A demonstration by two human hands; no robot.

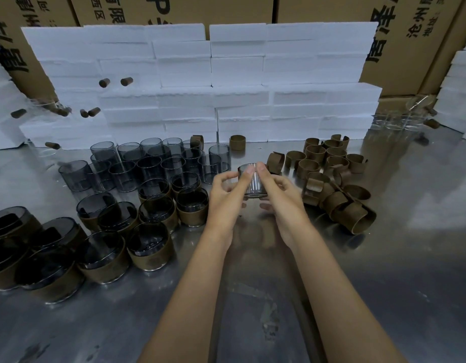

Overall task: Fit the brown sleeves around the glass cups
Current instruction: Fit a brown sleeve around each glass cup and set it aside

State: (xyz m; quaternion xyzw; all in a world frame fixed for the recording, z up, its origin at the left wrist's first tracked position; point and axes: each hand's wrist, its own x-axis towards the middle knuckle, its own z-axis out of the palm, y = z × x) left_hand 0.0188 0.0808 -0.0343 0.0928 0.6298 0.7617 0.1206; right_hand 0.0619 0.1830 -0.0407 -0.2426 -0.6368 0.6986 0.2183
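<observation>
Above mid-table point(383, 271), one smoky ribbed glass cup point(252, 180), pinched between left hand point(228, 196) and right hand point(280, 197), fingers curled round its sides. Rightward, some twenty loose brown sleeves point(339, 184), matte curled bands. Leftward, roughly fifteen bare cups point(153, 163), about twelve sleeved cups point(103, 255). Behind, white foam blocks point(200, 82).

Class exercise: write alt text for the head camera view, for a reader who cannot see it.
Both hands, left hand and right hand, hold a bare glass cup above a metal table. Sleeved cups stand left, loose brown sleeves right.
</observation>
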